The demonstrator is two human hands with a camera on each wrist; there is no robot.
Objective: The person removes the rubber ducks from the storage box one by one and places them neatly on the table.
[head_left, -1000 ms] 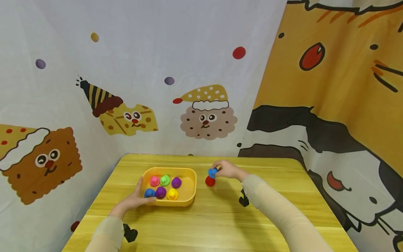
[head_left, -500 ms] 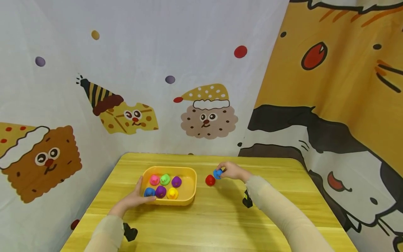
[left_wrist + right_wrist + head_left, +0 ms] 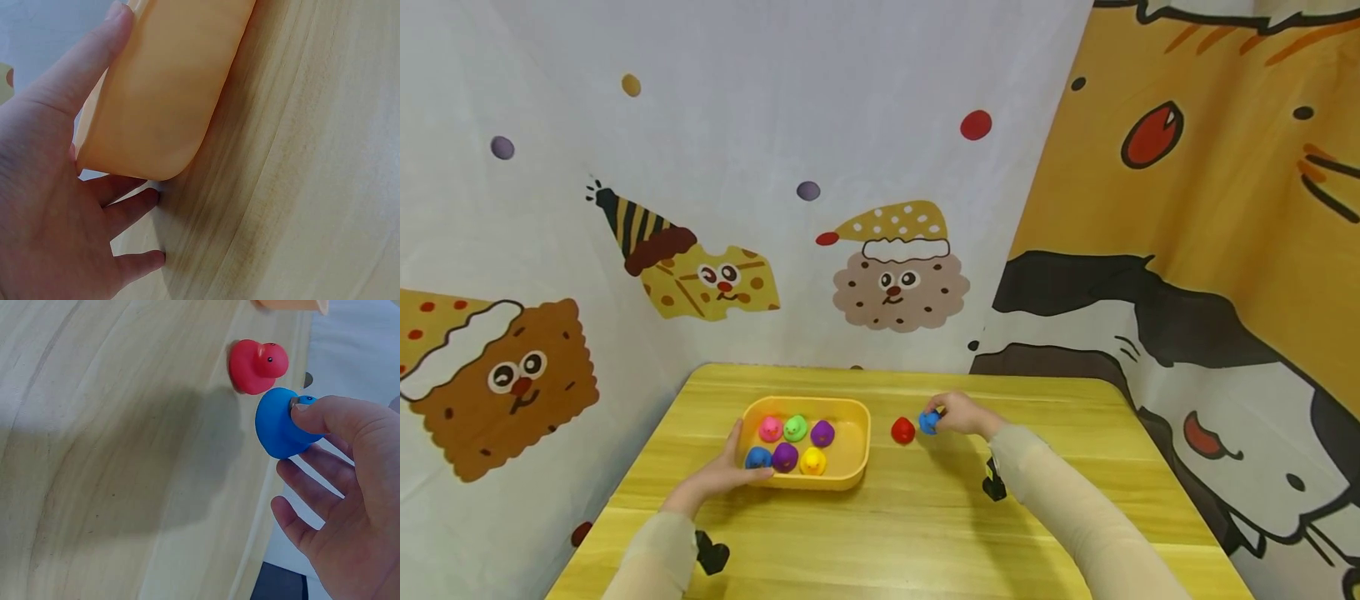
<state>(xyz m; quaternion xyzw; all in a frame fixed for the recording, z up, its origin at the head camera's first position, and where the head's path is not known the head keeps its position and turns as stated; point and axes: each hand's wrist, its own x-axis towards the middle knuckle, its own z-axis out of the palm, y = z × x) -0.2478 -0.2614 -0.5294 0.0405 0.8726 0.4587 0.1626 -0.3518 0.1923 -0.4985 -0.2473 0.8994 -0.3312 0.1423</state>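
Pinched between the thumb and fingers of my right hand (image 3: 958,414) is a blue rubber duck (image 3: 279,425). It is right beside a red rubber duck (image 3: 903,430) on the table; I cannot tell whether the blue one touches the wood. My left hand (image 3: 718,471) lies spread around the left end of a yellow plastic basin (image 3: 848,480). In the left wrist view its thumb lies along the basin rim (image 3: 94,119), and fingertips touch the table below; the index finger is mostly hidden. Inside the basin sit pink (image 3: 771,429), green (image 3: 795,428), purple (image 3: 822,433), yellow (image 3: 812,461) and blue (image 3: 758,457) ducks.
The wooden table (image 3: 880,542) carries the basin and the loose ducks. A curtain (image 3: 730,167) with cartoon prints hangs behind its far edge and along both sides. Black devices (image 3: 711,553) are worn at both wrists.
My right hand has carried the blue duck from above the red duck rightward and down, to the red duck's right side. The left hand and basin stay where they were.
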